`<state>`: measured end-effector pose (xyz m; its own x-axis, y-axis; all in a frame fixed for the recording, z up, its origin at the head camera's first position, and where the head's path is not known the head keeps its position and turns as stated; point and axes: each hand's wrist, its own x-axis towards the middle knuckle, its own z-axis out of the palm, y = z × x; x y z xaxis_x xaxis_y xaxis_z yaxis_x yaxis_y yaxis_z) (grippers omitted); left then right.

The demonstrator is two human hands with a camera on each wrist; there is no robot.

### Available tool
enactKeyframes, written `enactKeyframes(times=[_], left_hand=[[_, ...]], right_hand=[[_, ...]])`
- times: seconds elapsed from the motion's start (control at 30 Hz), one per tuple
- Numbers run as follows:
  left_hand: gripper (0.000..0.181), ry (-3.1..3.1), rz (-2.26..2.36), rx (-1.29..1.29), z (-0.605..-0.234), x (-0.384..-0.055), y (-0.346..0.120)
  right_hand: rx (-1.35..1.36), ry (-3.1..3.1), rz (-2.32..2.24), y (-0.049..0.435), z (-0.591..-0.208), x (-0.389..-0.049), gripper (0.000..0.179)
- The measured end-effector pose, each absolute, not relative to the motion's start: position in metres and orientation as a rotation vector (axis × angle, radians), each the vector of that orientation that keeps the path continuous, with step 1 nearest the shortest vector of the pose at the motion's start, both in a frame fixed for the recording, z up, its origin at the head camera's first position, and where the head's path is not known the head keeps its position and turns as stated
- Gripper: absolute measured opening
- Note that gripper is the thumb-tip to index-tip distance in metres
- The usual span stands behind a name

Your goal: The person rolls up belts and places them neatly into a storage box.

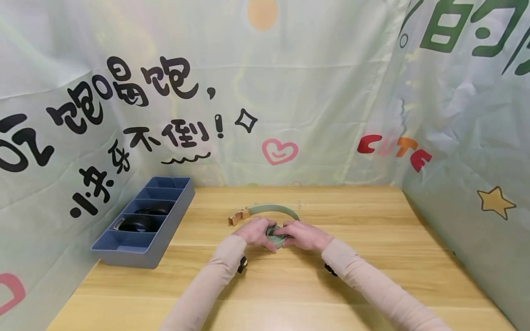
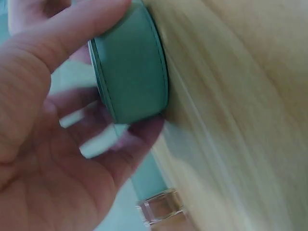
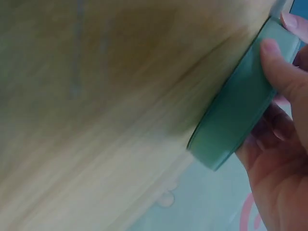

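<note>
A green belt [image 1: 270,208] lies on its edge on the table, with most of its length wound into a flat spiral coil between both hands. Its free end curves round behind the coil to a gold-coloured buckle [image 1: 239,216] at the left. My left hand [image 1: 254,231] grips the coil's left side, thumb against the stitched outer strap [image 2: 130,72] and fingers around the far side. On the opposite side, my right hand [image 1: 308,236] holds the coil, its thumb on the outer strap [image 3: 236,103]. One right finger touches the coil's top near the middle.
A blue-grey divided tray [image 1: 171,230] stands at the table's left. Two of its compartments hold coiled black belts [image 1: 138,224], one showing a silver-coloured buckle. Printed cloth walls [image 1: 314,105] enclose the wooden table [image 1: 352,202] at the back and sides.
</note>
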<state>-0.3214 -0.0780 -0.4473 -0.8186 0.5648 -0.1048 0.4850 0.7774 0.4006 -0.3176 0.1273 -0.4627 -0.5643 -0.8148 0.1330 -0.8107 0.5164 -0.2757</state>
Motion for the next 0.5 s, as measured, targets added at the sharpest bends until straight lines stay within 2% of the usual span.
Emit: enactKeyframes(times=[0.07,0.27,0.5], left_hand=[[0.052,2.780,0.475,0.832,-0.447,-0.318,-0.077],[0.084,2.810,0.196,0.782,-0.449,-0.306,-0.078],[0.087,2.823,0.145,0.681,-0.453,-0.299,-0.082]], right_hand=[[-1.459,2.746,-0.508,0.126,-0.464,-0.317,0.033],[-1.406,2.793,-0.559,0.120,-0.464,-0.316,0.033],[-1.322,2.807,-0.506,0.116,-0.463,-0.316,0.038]])
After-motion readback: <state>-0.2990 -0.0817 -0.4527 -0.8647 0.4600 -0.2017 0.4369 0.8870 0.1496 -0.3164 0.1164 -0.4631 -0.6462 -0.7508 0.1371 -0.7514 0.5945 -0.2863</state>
